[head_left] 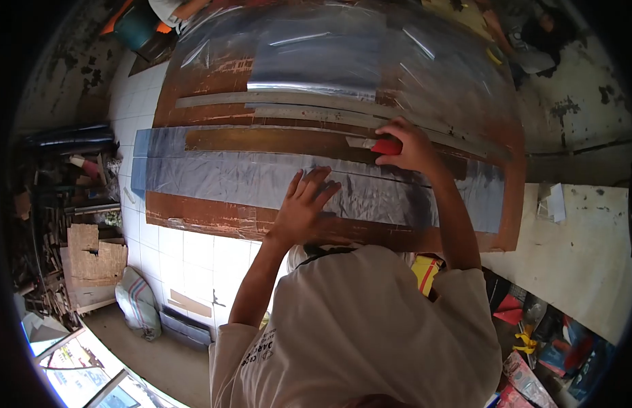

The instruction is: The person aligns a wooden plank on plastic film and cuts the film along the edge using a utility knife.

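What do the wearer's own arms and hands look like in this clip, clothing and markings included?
The left hand and right hand are bare, with no gloves; no watch or bracelet shows on either wrist. Short, loose, plain beige-grey sleeves leave both forearms uncovered. They belong to a matching T-shirt with small dark lettering on its left side.

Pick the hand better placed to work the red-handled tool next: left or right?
Right, most likely: the right hand grips the red-handled tool, its pale blade over the brown strip. The left hand shows no tool and is spread over the plastic sheet.
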`<state>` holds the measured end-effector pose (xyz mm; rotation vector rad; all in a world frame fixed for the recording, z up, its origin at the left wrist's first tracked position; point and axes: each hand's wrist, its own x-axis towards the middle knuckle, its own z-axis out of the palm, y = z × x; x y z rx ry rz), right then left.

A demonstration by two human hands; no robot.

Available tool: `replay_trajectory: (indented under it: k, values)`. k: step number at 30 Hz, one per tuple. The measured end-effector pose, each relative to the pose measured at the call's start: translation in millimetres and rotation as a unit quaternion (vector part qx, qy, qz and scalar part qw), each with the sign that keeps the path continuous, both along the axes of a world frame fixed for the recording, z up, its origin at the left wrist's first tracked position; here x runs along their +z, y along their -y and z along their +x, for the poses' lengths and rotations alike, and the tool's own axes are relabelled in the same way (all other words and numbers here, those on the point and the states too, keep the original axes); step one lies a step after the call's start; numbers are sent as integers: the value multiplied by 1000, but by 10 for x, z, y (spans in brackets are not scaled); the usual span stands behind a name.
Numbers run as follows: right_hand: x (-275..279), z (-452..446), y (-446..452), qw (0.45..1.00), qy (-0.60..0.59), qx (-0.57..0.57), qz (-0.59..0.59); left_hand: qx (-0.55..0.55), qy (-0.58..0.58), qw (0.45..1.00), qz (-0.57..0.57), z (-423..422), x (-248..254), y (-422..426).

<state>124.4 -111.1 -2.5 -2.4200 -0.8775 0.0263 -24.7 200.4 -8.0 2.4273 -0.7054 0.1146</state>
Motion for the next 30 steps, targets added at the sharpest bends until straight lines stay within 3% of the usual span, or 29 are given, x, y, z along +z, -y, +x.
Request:
replay_trajectory:
  k: [3, 6, 9, 16, 20, 24, 25, 27, 28, 30]
  values:
    - [29, 111, 210, 981, 67, -177, 43, -62, 1, 986, 153, 111, -44, 94]
    - [34, 265, 413, 969, 38, -243, -20, -108, 2, 967, 231, 287, -86, 107]
    - [-67, 328, 448, 966, 69, -232, -93, -152, 29, 950, 271, 333, 5, 198]
    - [-256, 362, 461, 967, 36, -231, -101, -212, 51, 921, 323, 354, 19, 282]
    - [-264, 204, 514, 960, 129, -249, -13, -217, 88, 914, 330, 270, -89, 333]
    - [172, -382, 623, 927, 187, -297, 129, -212, 180, 906, 320, 210, -157, 313]
    - [228, -585, 676, 913, 202, -327, 135, -216, 207, 907, 297, 209, -165, 293]
    - [82, -1010, 751, 822, 111, -489, 270, -206, 216, 913, 279, 208, -195, 263]
    - [-79, -1182, 827, 744, 87, -530, 398, -203, 231, 916, 257, 205, -209, 243]
    - [-394, -1625, 923, 593, 71, -642, 480, -193, 220, 924, 245, 187, -152, 197]
